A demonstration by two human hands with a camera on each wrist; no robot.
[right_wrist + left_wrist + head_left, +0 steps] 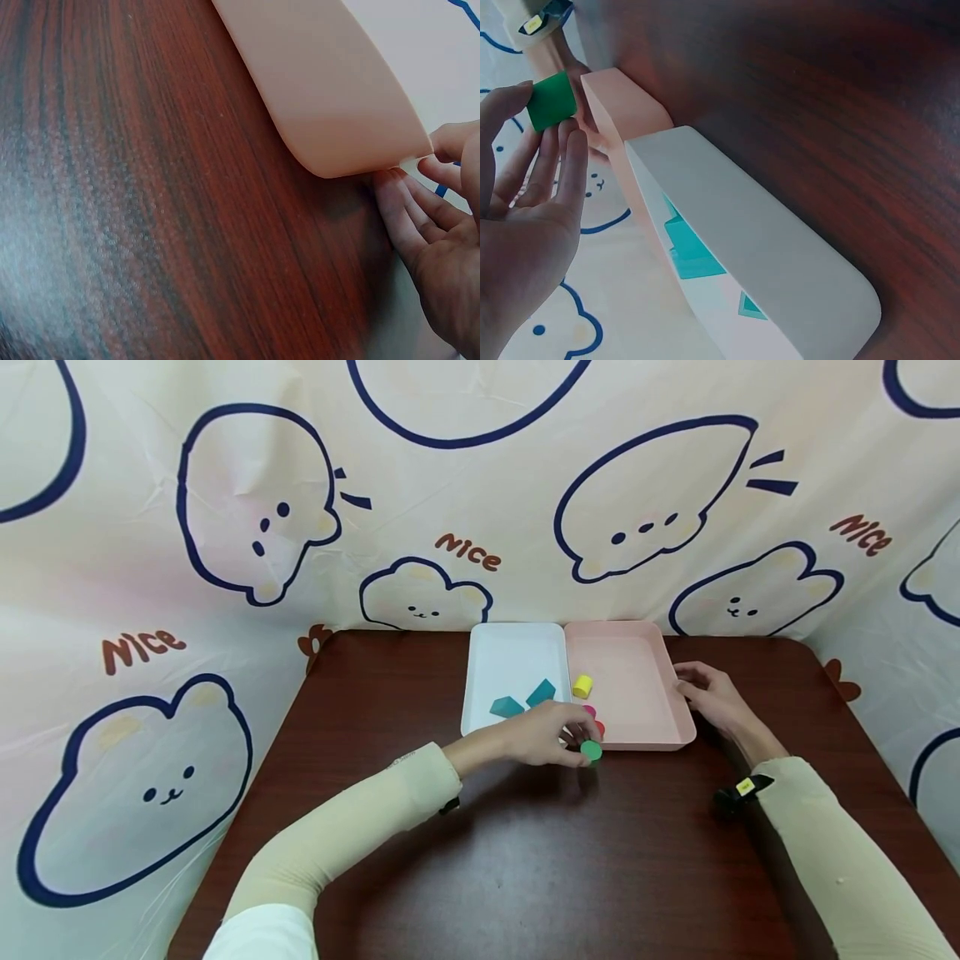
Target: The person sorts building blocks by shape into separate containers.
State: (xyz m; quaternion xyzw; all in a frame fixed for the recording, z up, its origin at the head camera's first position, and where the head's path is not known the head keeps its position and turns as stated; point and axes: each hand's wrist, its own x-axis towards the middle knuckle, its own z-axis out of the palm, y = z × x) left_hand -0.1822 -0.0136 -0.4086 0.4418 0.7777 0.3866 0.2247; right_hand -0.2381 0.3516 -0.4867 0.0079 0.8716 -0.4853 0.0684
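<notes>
My left hand [546,732] pinches a green cylinder block [591,751] between thumb and fingertips, just in front of the trays' near edge. In the left wrist view the green block [553,102] appears side-on, clear of the trays. At the pink tray [630,685], my right hand [716,700] holds the right side wall. The right wrist view shows its fingers [405,206] against the tray's outer wall and rim. A yellow cylinder [582,686] lies in the pink tray by its left wall. Pink [590,711] and red [600,727] pieces are partly hidden behind my left hand.
Joined to the pink tray on its left is a white tray [487,652] bearing teal blocks [541,692]. Both trays stand at the back of a dark wooden table [525,852]. A patterned cloth [420,510] hangs behind and along the sides.
</notes>
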